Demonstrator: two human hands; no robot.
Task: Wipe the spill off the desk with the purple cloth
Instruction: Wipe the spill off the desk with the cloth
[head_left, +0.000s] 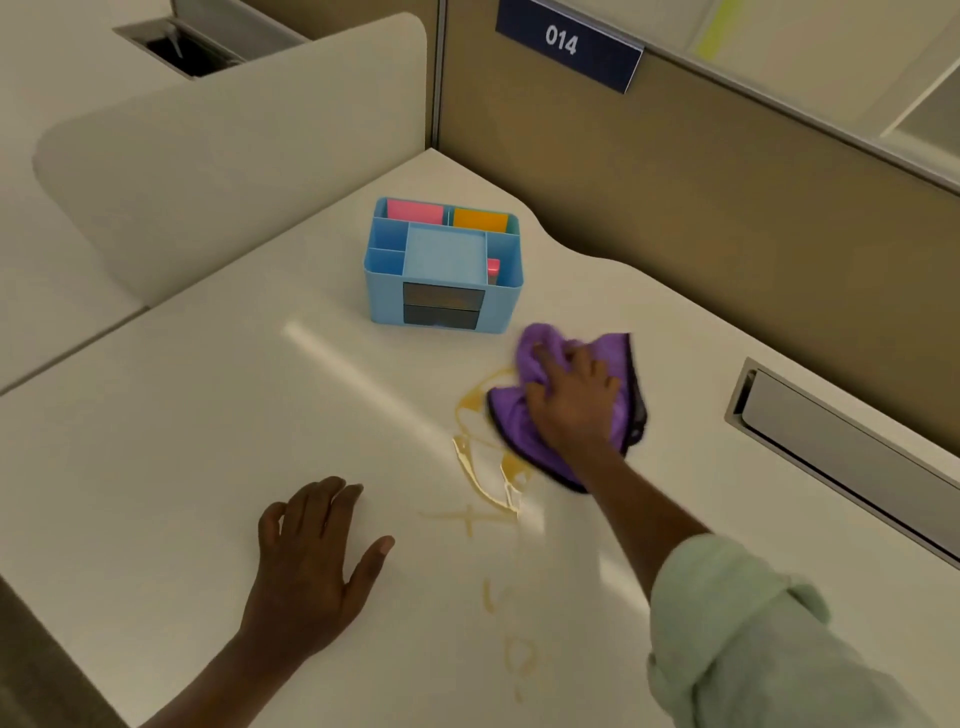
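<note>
The right hand (574, 400) presses down on the purple cloth (563, 410) at the centre right of the frame, fingers spread and curled into the bunched fabric, gripping it against the desk (208, 426). The cloth is crumpled, with a dark edge showing along its right and lower sides. A pale green sleeve (748, 639), rolled up the forearm, fills the lower right corner.

The spill (485, 467) is a thin amber liquid lying just left of and below the cloth, and the cloth covers its right part. It forms looping outlines near the cloth, then fainter streaks and small drops that trail down toward the bottom of the frame.

The left hand (311, 561) lies flat on the desk in the lower centre, palm down, fingers relaxed and holding nothing, well to the left of the spill.

A light blue organiser (441, 270) stands above the cloth near the middle of the frame, close to it but not touching. A pink pad and an orange pad stand in its back compartments.

A blue sign (569, 44) reading 014 hangs on the brown partition at the top. A grey slot (841, 447) is set into the desk at the right edge.
</note>
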